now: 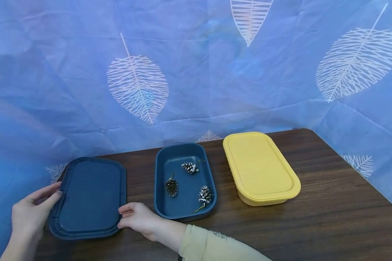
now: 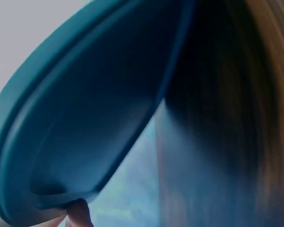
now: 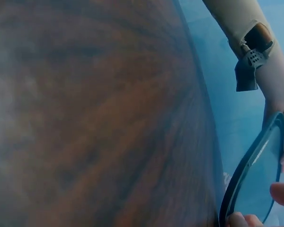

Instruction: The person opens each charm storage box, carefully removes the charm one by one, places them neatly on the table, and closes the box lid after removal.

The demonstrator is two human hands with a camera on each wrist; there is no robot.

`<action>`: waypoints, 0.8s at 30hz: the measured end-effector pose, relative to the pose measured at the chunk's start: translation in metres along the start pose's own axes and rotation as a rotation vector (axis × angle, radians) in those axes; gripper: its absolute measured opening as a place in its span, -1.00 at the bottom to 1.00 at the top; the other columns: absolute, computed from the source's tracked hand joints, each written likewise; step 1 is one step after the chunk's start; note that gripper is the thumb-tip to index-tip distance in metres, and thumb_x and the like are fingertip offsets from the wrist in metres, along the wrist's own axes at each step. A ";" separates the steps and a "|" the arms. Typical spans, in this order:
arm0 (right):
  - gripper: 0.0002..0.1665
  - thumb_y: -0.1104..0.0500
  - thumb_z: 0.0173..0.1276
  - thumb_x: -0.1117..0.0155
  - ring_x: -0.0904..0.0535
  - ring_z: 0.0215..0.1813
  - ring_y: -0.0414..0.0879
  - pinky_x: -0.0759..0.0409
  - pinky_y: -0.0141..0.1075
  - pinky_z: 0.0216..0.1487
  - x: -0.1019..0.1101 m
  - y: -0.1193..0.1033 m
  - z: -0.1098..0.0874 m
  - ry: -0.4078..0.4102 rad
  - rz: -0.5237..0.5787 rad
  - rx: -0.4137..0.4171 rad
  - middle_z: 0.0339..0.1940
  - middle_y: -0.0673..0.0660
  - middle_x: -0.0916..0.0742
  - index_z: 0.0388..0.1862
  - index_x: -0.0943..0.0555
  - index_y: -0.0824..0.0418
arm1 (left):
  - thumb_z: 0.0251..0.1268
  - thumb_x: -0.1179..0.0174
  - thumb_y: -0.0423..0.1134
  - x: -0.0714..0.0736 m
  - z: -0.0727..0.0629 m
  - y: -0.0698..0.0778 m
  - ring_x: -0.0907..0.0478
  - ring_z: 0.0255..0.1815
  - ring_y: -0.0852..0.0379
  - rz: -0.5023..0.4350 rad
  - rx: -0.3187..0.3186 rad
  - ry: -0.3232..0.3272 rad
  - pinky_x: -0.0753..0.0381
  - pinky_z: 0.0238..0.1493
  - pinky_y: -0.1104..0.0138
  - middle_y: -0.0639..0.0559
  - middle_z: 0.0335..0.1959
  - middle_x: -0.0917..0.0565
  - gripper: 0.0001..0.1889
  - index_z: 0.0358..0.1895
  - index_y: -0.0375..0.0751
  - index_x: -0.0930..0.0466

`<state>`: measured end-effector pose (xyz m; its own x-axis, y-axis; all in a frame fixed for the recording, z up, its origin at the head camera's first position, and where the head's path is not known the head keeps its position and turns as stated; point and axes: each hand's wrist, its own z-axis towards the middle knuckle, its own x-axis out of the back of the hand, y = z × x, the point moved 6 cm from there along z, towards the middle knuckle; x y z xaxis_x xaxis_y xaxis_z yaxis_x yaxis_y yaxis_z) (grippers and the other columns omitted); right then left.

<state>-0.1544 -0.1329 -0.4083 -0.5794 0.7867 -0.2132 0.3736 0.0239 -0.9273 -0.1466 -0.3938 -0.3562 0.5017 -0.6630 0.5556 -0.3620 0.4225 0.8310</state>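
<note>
A dark blue rectangular lid (image 1: 89, 195) is held between both hands at the left of the table, its underside facing up in the head view. My left hand (image 1: 31, 214) grips its left edge, thumb on top. On the opposite edge my right hand (image 1: 140, 220) pinches the rim. Seen from the left wrist, the lid (image 2: 99, 94) stands tilted above the table, a fingertip at its lower corner. Right of it, an open dark blue box (image 1: 184, 203) holds three pine cones (image 1: 171, 187) dusted with white, with small gold loops.
A yellow box with its yellow lid on (image 1: 261, 165) stands to the right of the blue box. The dark wooden table (image 1: 330, 203) ends at a blue cloth backdrop (image 1: 196, 72) with white leaf prints behind and at both sides.
</note>
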 end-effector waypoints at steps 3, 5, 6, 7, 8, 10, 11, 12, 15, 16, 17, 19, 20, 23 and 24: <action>-0.56 0.46 0.22 -0.17 -0.49 0.12 -0.01 -0.46 -0.15 0.14 -0.001 -0.001 0.002 -0.009 -0.010 0.009 0.03 0.07 -0.60 0.12 -0.52 0.33 | 0.38 -0.11 -0.02 0.001 0.009 -0.008 -0.23 0.35 -0.06 0.052 0.017 -0.031 -0.42 -0.43 0.61 0.20 0.08 -0.49 -0.50 0.32 -0.11 -0.42; -0.55 0.46 0.22 -0.18 -0.50 0.11 -0.03 -0.47 -0.17 0.14 -0.002 -0.001 0.004 -0.008 -0.018 0.020 0.03 0.06 -0.61 0.12 -0.52 0.33 | 0.37 -0.12 0.00 0.002 0.016 -0.015 -0.34 0.23 0.03 0.070 0.024 -0.065 -0.45 -0.43 0.56 0.06 0.17 -0.46 -0.50 0.31 -0.10 -0.43; -0.55 0.46 0.22 -0.18 -0.50 0.10 -0.04 -0.47 -0.17 0.14 -0.003 -0.001 0.004 -0.007 -0.016 0.027 0.02 0.06 -0.61 0.12 -0.52 0.34 | 0.37 -0.11 0.00 0.002 0.019 -0.020 -0.41 0.12 0.12 0.078 0.027 -0.083 -0.48 -0.42 0.53 -0.02 0.21 -0.44 -0.50 0.31 -0.10 -0.43; -0.55 0.47 0.21 -0.19 -0.51 0.09 -0.05 -0.47 -0.18 0.14 -0.003 0.000 0.005 -0.004 -0.013 0.033 0.01 0.06 -0.61 0.12 -0.53 0.34 | 0.37 -0.12 0.00 0.002 0.023 -0.025 -0.45 -0.02 0.22 0.087 0.028 -0.100 -0.50 -0.43 0.49 -0.08 0.23 -0.42 -0.50 0.31 -0.11 -0.43; -0.55 0.47 0.21 -0.19 -0.51 0.08 -0.05 -0.47 -0.18 0.14 -0.003 0.000 0.006 0.000 -0.008 0.036 0.01 0.06 -0.61 0.11 -0.53 0.34 | 0.37 -0.12 -0.01 0.002 0.026 -0.030 -0.44 -0.15 0.33 0.091 0.029 -0.115 -0.53 -0.44 0.46 -0.14 0.24 -0.40 -0.49 0.31 -0.13 -0.43; -0.55 0.48 0.20 -0.18 -0.51 0.07 -0.06 -0.47 -0.19 0.13 -0.004 0.001 0.008 0.005 0.003 0.042 0.00 0.06 -0.61 0.10 -0.53 0.34 | 0.39 -0.10 -0.02 0.002 0.032 -0.039 -0.36 -0.32 0.48 0.106 0.035 -0.142 -0.55 -0.45 0.42 -0.26 0.29 -0.35 -0.48 0.32 -0.20 -0.40; -0.55 0.48 0.19 -0.18 -0.51 0.07 -0.06 -0.47 -0.19 0.14 -0.005 0.001 0.009 0.005 0.009 0.041 0.00 0.06 -0.61 0.10 -0.54 0.34 | 0.40 -0.09 -0.04 0.001 0.035 -0.044 -0.36 -0.36 0.50 0.111 0.041 -0.149 -0.55 -0.45 0.42 -0.29 0.28 -0.34 -0.48 0.33 -0.22 -0.39; -0.55 0.49 0.19 -0.18 -0.50 0.08 -0.07 -0.47 -0.19 0.14 -0.005 0.002 0.009 0.005 0.015 0.039 0.00 0.06 -0.61 0.09 -0.54 0.34 | 0.41 -0.08 -0.06 0.001 0.038 -0.049 -0.38 -0.34 0.46 0.111 0.050 -0.154 -0.55 -0.45 0.42 -0.32 0.31 -0.31 -0.49 0.33 -0.23 -0.38; -0.55 0.50 0.18 -0.18 -0.50 0.09 -0.07 -0.46 -0.21 0.14 -0.007 0.004 0.012 -0.004 0.021 0.032 0.01 0.07 -0.62 0.09 -0.54 0.36 | 0.41 -0.09 -0.08 0.000 0.045 -0.060 -0.42 -0.19 0.28 0.110 0.091 -0.157 -0.54 -0.43 0.44 -0.33 0.35 -0.27 -0.53 0.31 -0.19 -0.43; -0.55 0.51 0.18 -0.18 -0.51 0.10 -0.06 -0.46 -0.21 0.14 -0.008 0.004 0.012 -0.007 0.023 0.029 0.01 0.07 -0.62 0.09 -0.55 0.36 | 0.41 -0.10 -0.09 0.000 0.047 -0.064 -0.43 -0.18 0.24 0.110 0.103 -0.152 -0.54 -0.42 0.43 -0.34 0.34 -0.29 -0.55 0.29 -0.18 -0.46; -0.55 0.51 0.18 -0.17 -0.51 0.11 -0.06 -0.46 -0.21 0.15 -0.009 0.005 0.013 -0.011 0.026 0.026 0.01 0.08 -0.62 0.10 -0.54 0.37 | 0.40 -0.11 -0.09 0.001 0.049 -0.067 -0.44 -0.18 0.21 0.110 0.114 -0.146 -0.55 -0.40 0.40 -0.34 0.33 -0.31 -0.56 0.26 -0.17 -0.48; -0.54 0.52 0.18 -0.17 -0.51 0.12 -0.05 -0.47 -0.21 0.15 -0.010 0.005 0.014 -0.012 0.027 0.024 0.02 0.08 -0.63 0.10 -0.54 0.38 | 0.37 -0.14 -0.09 0.001 0.051 -0.072 -0.46 -0.24 0.23 0.116 0.126 -0.140 -0.53 -0.33 0.33 -0.34 0.29 -0.36 -0.58 0.22 -0.16 -0.53; -0.54 0.52 0.18 -0.17 -0.51 0.12 -0.04 -0.47 -0.21 0.15 -0.010 0.005 0.014 -0.013 0.029 0.024 0.02 0.09 -0.63 0.11 -0.54 0.38 | 0.37 -0.15 -0.08 0.001 0.052 -0.074 -0.47 -0.28 0.25 0.116 0.129 -0.141 -0.53 -0.29 0.28 -0.34 0.27 -0.38 -0.59 0.20 -0.16 -0.55; -0.53 0.52 0.19 -0.16 -0.51 0.14 -0.02 -0.46 -0.19 0.17 -0.011 0.004 0.015 -0.017 0.036 0.017 0.04 0.11 -0.63 0.13 -0.53 0.38 | 0.36 -0.15 -0.07 0.001 0.054 -0.077 -0.42 -0.43 0.37 0.125 0.123 -0.145 -0.47 -0.18 0.14 -0.35 0.23 -0.40 -0.58 0.19 -0.20 -0.56; -0.52 0.52 0.19 -0.16 -0.51 0.15 -0.01 -0.46 -0.19 0.17 -0.012 0.004 0.015 -0.018 0.038 0.016 0.05 0.12 -0.63 0.13 -0.53 0.38 | 0.37 -0.15 -0.08 0.000 0.055 -0.078 -0.42 -0.44 0.37 0.130 0.119 -0.145 -0.45 -0.17 0.12 -0.35 0.22 -0.41 -0.57 0.19 -0.23 -0.55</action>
<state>-0.1567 -0.1512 -0.4141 -0.5779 0.7758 -0.2532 0.3837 -0.0156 -0.9233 -0.1612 -0.4611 -0.4226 0.3295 -0.6937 0.6405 -0.5102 0.4400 0.7390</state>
